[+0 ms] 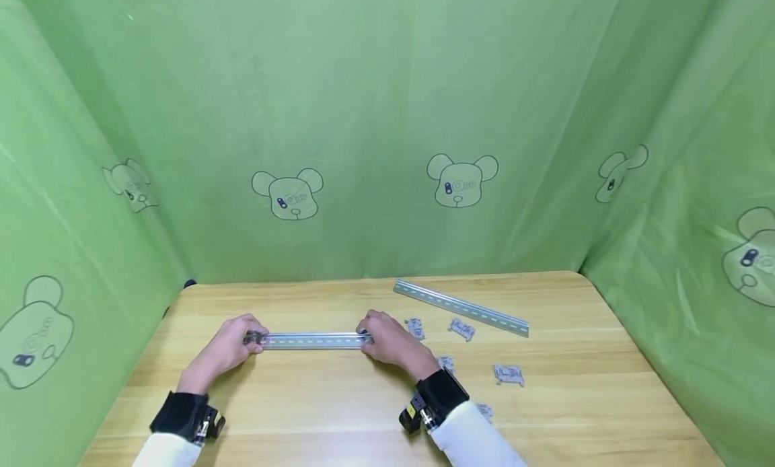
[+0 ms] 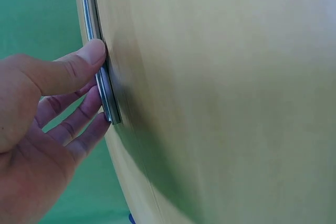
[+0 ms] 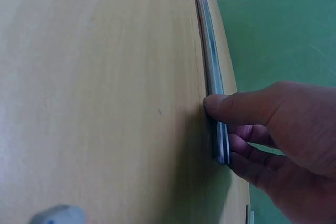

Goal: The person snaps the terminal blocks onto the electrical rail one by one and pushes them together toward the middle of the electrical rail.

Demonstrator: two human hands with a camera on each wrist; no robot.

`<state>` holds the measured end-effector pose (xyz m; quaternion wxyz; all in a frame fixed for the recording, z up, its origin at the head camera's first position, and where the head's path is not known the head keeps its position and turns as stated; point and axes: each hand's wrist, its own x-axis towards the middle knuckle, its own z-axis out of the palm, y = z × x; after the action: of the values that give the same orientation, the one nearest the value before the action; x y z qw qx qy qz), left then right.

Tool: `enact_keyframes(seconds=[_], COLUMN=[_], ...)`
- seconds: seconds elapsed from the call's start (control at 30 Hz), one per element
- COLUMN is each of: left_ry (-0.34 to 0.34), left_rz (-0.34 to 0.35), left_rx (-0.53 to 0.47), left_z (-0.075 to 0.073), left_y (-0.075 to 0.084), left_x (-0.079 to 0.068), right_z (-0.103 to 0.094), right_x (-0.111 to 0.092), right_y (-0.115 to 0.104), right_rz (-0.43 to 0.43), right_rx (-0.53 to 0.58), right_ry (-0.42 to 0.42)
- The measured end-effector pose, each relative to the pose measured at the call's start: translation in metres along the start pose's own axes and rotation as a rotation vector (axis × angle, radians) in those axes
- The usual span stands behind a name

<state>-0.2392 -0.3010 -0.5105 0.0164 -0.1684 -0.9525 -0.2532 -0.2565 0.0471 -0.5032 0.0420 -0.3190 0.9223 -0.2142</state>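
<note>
A slotted metal DIN rail lies crosswise between my two hands, over the middle-left of the table. At its left end my left hand pinches it, thumb on the near side and fingers on the far side. My right hand grips the right end the same way. In the left wrist view the rail's end sticks out past the thumb, with a shadow on the wood beside it. The right wrist view shows the other end between thumb and curled fingers.
A second slotted rail lies slanted at the back right of the wooden table. Several small grey terminal blocks, such as one block and another block, are scattered right of and partly behind my right arm. Green curtains enclose the table.
</note>
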Motion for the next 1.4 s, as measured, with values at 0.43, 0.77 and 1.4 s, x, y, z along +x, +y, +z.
enact_keyframes(seconds=[0.43, 0.77, 1.4], left_ry=[0.017, -0.006, -0.020], left_rz=[0.026, 0.057, 0.122], left_rx=[0.022, 0.005, 0.027], left_z=[0.003, 0.000, 0.006], left_y=[0.010, 0.030, 0.046], left_x=[-0.040, -0.064, -0.085], right_z=[0.007, 0.004, 0.012], right_x=[-0.025, -0.053, -0.095], right_y=[-0.019, -0.032, -0.049], right_rz=[0.005, -0.009, -0.038], right_rx=[-0.027, -0.008, -0.093], right_ry=[-0.027, -0.023, 0.025])
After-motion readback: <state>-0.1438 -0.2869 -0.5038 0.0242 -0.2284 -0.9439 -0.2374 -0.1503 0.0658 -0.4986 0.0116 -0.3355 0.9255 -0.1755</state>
